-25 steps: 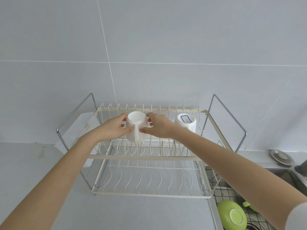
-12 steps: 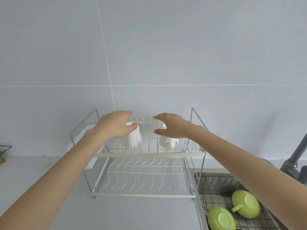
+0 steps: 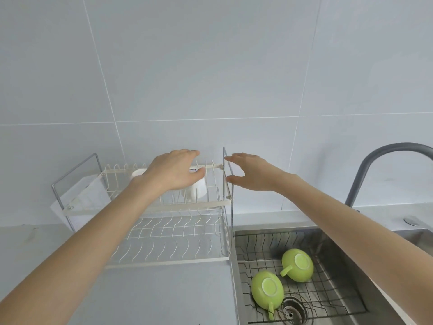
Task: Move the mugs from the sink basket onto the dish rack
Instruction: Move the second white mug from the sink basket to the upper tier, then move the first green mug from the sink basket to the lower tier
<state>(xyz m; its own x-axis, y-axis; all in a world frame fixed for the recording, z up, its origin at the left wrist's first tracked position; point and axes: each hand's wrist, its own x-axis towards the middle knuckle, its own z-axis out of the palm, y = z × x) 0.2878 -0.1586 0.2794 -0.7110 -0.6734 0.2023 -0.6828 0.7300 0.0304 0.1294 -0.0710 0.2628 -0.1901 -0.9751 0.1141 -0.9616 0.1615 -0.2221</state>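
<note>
Two white mugs stand upside down on the upper tier of the cream wire dish rack (image 3: 150, 207): one (image 3: 138, 172) peeks out left of my wrist, the other (image 3: 198, 190) shows below my left hand. My left hand (image 3: 174, 171) hovers over them, fingers apart, holding nothing. My right hand (image 3: 249, 171) is open just right of the rack's metal end frame, above the sink. Two green mugs lie upside down in the sink's wire basket (image 3: 332, 292): one (image 3: 297, 265) farther back, one (image 3: 267, 290) near the drain.
The steel sink (image 3: 375, 285) lies right of the rack, with its drain (image 3: 291, 311) at the front. A grey curved faucet (image 3: 384, 160) rises at the right. The rack's lower tier (image 3: 168, 242) holds no dishes. Grey counter spreads at the left and front.
Both hands let go of the white mug, which now stands on the upper tier, and drew back. My view swung right, bringing the sink and green mugs in.
</note>
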